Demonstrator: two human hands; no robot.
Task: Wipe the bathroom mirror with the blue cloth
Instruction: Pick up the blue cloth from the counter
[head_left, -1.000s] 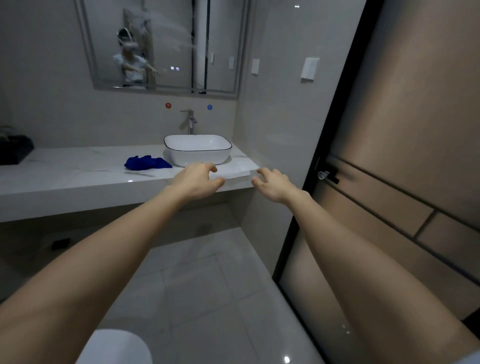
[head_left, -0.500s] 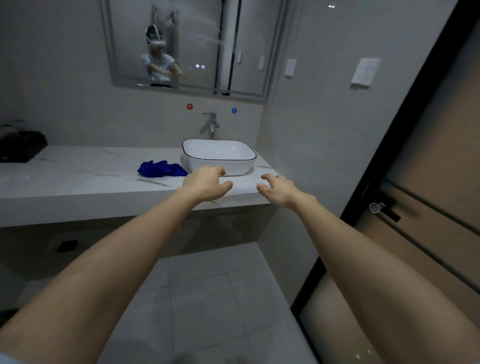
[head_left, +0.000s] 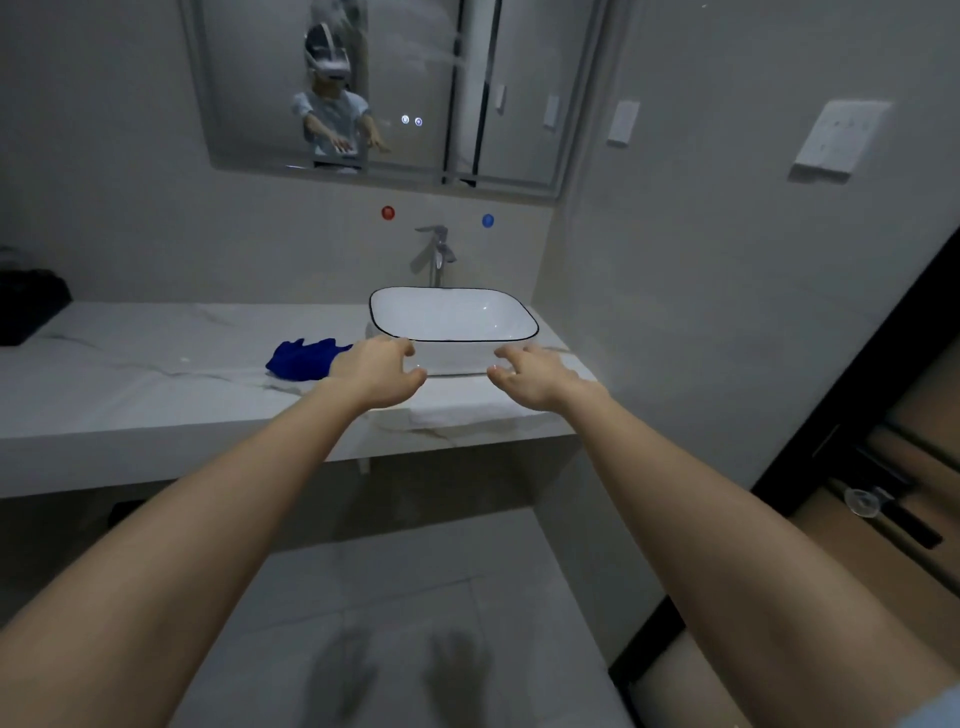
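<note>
both hands, left hand (head_left: 382, 375) and right hand (head_left: 535, 378), empty with fingers loosely spread, beside blue cloth (head_left: 304, 357) on bench (head_left: 156, 379).

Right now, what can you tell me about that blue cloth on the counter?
The blue cloth is a deep, saturated blue, soft-looking fabric, crumpled into a loose heap rather than folded. It lies on the pale marble-look counter, just left of the white basin. The left hand covers its right edge in this view; whether they touch is unclear. Nothing holds it.
</note>
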